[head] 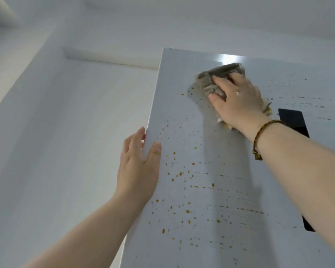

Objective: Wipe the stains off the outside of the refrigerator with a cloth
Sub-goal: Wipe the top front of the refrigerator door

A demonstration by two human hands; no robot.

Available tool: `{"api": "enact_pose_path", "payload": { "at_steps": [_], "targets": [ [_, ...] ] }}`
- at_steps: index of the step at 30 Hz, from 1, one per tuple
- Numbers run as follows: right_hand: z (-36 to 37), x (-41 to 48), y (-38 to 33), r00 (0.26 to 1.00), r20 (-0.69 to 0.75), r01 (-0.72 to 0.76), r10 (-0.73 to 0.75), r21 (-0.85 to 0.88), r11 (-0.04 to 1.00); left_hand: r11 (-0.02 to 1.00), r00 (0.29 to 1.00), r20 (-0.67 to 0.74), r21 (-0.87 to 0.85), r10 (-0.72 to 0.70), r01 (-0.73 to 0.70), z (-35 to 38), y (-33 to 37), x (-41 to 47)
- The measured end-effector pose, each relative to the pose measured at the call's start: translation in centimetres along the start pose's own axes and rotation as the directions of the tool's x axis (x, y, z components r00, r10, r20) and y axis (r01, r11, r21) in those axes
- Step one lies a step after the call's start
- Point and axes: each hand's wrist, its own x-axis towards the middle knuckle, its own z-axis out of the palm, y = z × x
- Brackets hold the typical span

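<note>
Refrigerator (211,151) fills the right half of your view, seen from below, its pale grey front rising to a top edge that catches a bright glare. Your right hand (238,99) is high on that front, just under the top edge. Its fingers are curled over a bunched grey cloth (209,82) and press it against the surface (a yellowish corner of the same cloth shows under your wrist). A ring (237,93) sits on one finger and a braided bracelet (259,140) circles the wrist.

Your left hand (137,167) is lower, at the left edge of the front: fingers straight and reaching round behind the edge, thumb lying flat on the face.

Orange-brown stains (180,174) speckle the front below and left of the cloth, thickest between your two arms. To the right they thin into faint horizontal streaks.

A black panel (294,122) is set into the front just right of your right wrist, partly hidden by the forearm. White wall (66,113) lies to the left of the appliance.
</note>
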Motion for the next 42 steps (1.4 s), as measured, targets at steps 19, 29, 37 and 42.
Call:
{"api": "enact_pose_path", "payload": {
  "at_steps": [19, 29, 37, 42],
  "targets": [
    [0.7, 5.1, -4.8, 0.986, 0.048, 0.163, -0.162, -0.019, 0.986, 0.994, 0.997, 0.032, -0.083, -0.069, 0.072, 0.0, 0.1, -0.4],
    [-0.5, 5.7, -0.1, 0.994, -0.002, 0.112, -0.112, 0.005, 0.994, 0.993, 0.997, 0.032, -0.097, -0.066, 0.069, 0.1, -0.1, -0.3],
    [0.9, 3.4, -4.9, 0.970, 0.100, 0.229, -0.222, -0.063, 0.971, 0.996, 0.999, 0.021, -0.078, -0.039, 0.041, 0.0, -0.5, -0.1],
    [0.6, 0.6, -3.7, 0.901, 0.175, 0.407, -0.397, -0.026, 0.913, 0.996, 0.999, 0.001, -0.086, -0.035, 0.035, 0.1, -0.4, -0.3]
  ]
}}
